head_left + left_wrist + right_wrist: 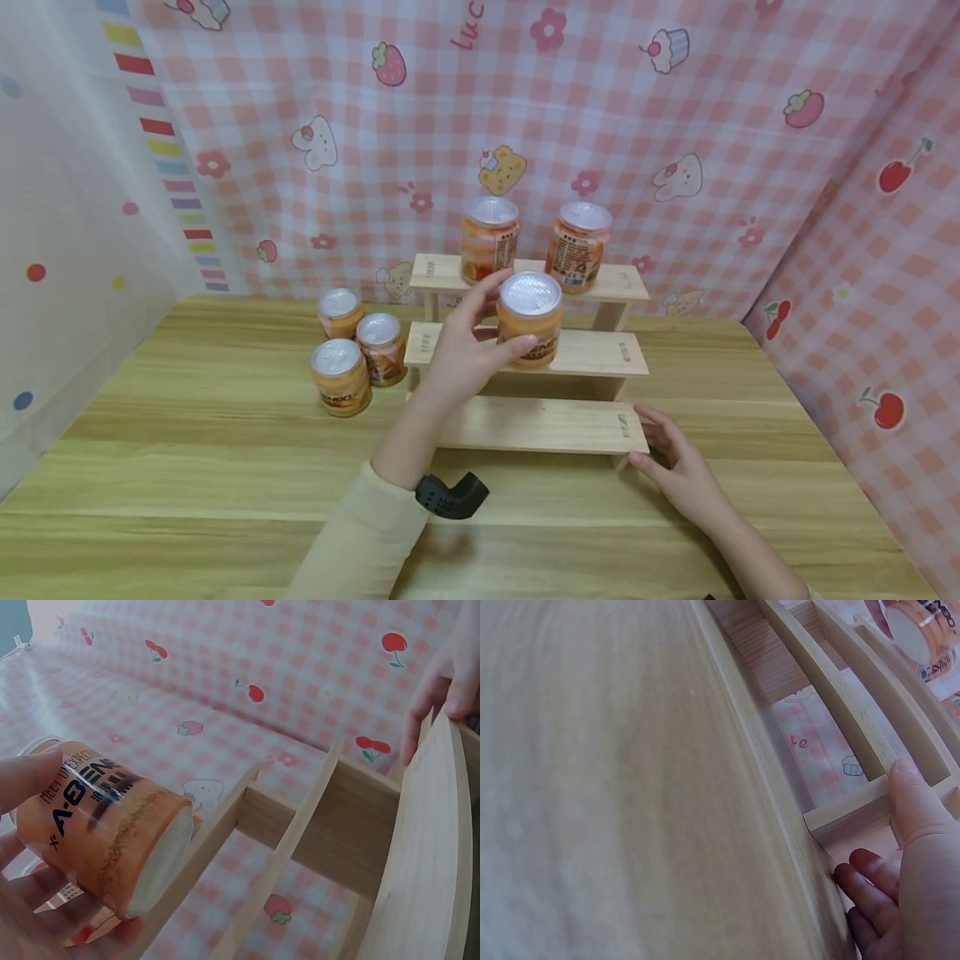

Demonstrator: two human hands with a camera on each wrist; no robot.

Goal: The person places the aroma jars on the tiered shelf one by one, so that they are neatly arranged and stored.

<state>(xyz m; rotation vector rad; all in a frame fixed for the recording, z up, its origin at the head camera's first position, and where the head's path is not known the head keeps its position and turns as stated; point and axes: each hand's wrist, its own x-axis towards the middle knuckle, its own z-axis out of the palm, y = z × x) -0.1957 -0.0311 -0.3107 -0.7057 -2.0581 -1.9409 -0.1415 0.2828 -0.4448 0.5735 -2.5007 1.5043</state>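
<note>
My left hand [463, 350] grips an orange-labelled can [529, 325] with a silver lid, thumb on one side and fingers on the other. In the left wrist view the can [97, 817] shows black lettering and a pale base. It is over the middle step of a wooden three-step display rack [536, 425], in front of the top step. My right hand [678, 468] holds the right end of the bottom step, thumb at the front corner and fingers behind. In the right wrist view the thumb [919, 802] presses the board's edge.
Two similar cans, the left one [489, 237] and the right one [579, 246], stand apart on the top step. Three more cans [343, 392] are grouped on the wooden table [225, 467] left of the rack. A pink checked cloth [442, 108] hangs close behind.
</note>
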